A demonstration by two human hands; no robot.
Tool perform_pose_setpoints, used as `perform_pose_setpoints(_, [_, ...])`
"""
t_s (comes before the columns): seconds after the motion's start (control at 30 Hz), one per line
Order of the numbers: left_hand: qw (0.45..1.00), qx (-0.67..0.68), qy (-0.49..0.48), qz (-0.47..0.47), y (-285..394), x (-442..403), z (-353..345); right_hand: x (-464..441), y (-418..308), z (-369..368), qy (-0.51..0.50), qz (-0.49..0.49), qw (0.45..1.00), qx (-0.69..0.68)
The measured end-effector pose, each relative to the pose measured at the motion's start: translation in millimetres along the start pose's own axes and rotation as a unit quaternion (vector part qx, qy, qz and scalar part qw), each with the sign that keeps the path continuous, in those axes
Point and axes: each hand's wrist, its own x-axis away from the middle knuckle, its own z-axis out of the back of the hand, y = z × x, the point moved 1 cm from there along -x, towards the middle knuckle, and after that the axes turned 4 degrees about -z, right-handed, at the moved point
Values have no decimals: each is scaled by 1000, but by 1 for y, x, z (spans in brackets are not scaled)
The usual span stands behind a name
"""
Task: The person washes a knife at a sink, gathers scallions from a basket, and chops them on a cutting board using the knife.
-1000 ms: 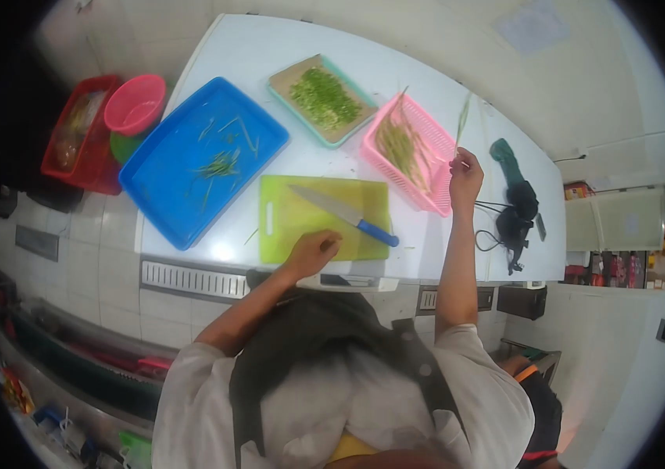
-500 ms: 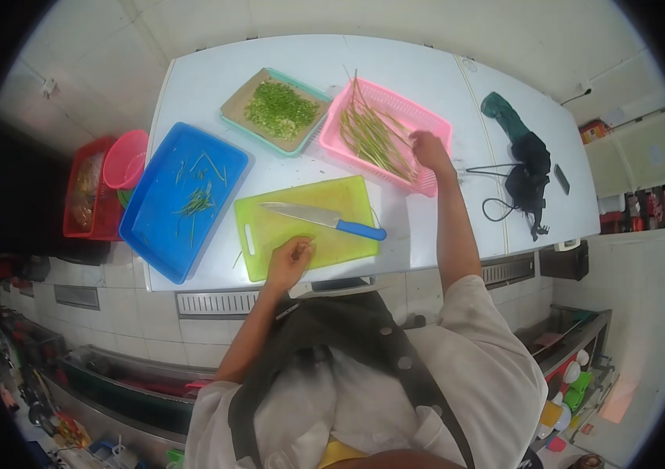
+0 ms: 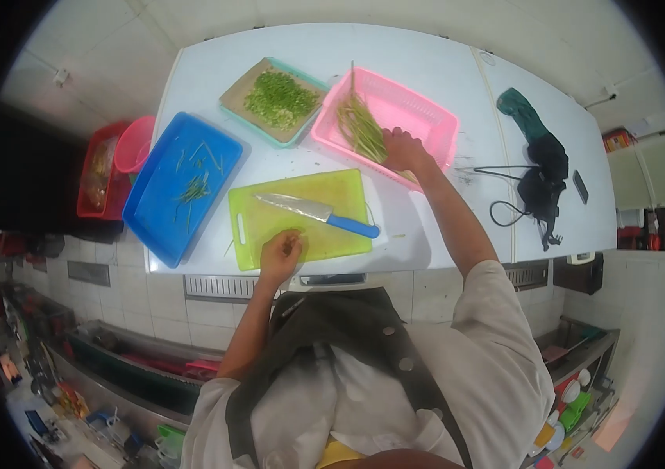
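My right hand (image 3: 404, 150) reaches into the pink basket (image 3: 443, 129), its fingers closed around the lower end of a bunch of long green stalks (image 3: 360, 129). The stalks lean against the basket's left side. My left hand (image 3: 282, 254) rests at the near edge of the yellow-green cutting board (image 3: 332, 184), fingers curled in; whether anything is inside them is hidden. Across the board lies a knife (image 3: 313, 211) with a blue handle, its blade pointing left, just beyond my left hand and untouched.
Chopped greens (image 3: 279, 100) fill a lined teal tray (image 3: 289, 143) at the back. A blue tray (image 3: 157, 207) on the left holds a few cut stalks. To the right lie a black strap bundle (image 3: 539, 184) and a phone (image 3: 580, 187). Red and pink tubs (image 3: 133, 144) stand beyond the table's left edge.
My right hand has moved left inside the basket and closed on the stalks, which are now bunched toward the left side. My left hand stays by the board's near edge. The view has shifted slightly.
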Motion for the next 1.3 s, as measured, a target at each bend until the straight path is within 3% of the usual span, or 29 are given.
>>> perform_pose_setpoints(0.3, [1000, -20, 10, -13, -1, 2, 1, -16, -1, -20, 14, -19, 999, -21])
perform_pose_setpoints(0.4, [999, -20, 17, -28, 1, 1, 1, -17, 3, -21, -12, -17, 1000, -23])
perform_pose_setpoints(0.5, [999, -26, 21, -37, 3, 1, 2, -23, 20, -30, -24, 62, 998, -7])
perform_pose_setpoints(0.6, [999, -29, 17, -34, 5, 4, 5, -7, -1, -9, -89, 26, 995, 39])
perform_pose_setpoints(0.73, [999, -24, 10, -41, 8, 2, 7, -12, 1, -31, 8, 37, 999, 5])
perform_pose_setpoints(0.93, [999, -27, 9, -35, 0, 5, 4, -17, -4, -38, 10, -50, 999, 2])
perform_pose_setpoints(1.13, [995, -62, 22, -74, 3, 5, 6, -3, 12, -34, -38, 74, 996, 13])
perform_pose_setpoints(1.3, [996, -57, 21, -70, 3, 4, 5, -4, 4, -32, -36, 54, 996, 60])
